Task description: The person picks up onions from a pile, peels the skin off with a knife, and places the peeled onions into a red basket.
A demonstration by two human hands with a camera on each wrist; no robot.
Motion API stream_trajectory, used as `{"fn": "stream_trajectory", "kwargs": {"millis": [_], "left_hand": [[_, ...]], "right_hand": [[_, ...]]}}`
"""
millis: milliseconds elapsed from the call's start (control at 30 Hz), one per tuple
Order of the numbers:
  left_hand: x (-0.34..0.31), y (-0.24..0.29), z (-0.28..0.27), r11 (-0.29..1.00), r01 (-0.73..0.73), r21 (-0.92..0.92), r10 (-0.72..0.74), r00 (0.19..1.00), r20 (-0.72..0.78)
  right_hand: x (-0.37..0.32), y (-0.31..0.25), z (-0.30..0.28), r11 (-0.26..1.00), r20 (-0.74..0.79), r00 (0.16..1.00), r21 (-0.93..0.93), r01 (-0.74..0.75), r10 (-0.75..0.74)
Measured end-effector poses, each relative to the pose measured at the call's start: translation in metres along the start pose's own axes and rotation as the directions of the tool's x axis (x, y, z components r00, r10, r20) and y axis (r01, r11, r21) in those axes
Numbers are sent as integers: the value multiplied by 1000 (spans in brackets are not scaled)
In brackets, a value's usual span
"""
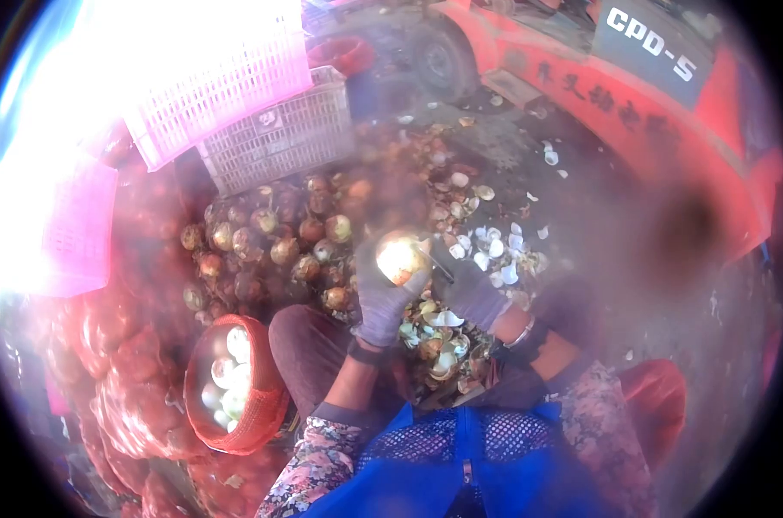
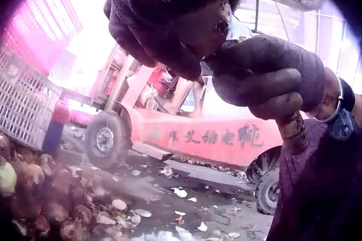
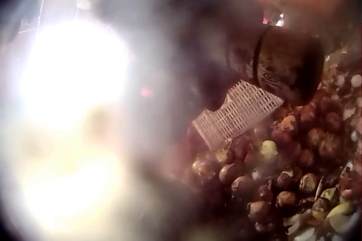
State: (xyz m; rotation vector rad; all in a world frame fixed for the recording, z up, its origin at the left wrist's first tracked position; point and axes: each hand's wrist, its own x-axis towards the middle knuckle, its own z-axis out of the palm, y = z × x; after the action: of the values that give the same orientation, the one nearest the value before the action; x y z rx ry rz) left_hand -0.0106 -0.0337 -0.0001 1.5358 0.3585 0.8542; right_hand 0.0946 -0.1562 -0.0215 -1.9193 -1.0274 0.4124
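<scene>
Plainly, the onion lies in the left fingers.

We hold our left hand mid-frame in the head view, our right hand just right of it, forearms slanting up from below. The left wrist view shows our right fingers curled at upper right.

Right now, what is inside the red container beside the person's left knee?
Several peeled white onions lie inside the red container. Its bottom, and anything beneath those onions, is covered and cannot be seen.
</scene>
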Motion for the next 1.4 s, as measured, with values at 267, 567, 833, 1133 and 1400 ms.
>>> {"fn": "stream_trajectory", "kwargs": {"millis": [267,567,833,1133,1400], "left_hand": [[-10,-12,3,898,-255,358,246,967,70],[-14,-12,-1,669,482,-566,-343,875,341],[-15,2,7,898,223,-378,-163,970,183],[-9,18,-5,779,385,-495,-188,896,401],[-7,7,-6,743,489,-457,-256,838,481]], "right_hand": [[18,54,32,954,15,965,-150,260,-261],[24,-4,-8,994,199,980,-105,23,-1],[22,31,-14,953,289,928,-122,278,-234],[5,-21,-76,857,495,868,427,-287,44],[5,-2,-41,946,-141,947,107,305,-289]]}}
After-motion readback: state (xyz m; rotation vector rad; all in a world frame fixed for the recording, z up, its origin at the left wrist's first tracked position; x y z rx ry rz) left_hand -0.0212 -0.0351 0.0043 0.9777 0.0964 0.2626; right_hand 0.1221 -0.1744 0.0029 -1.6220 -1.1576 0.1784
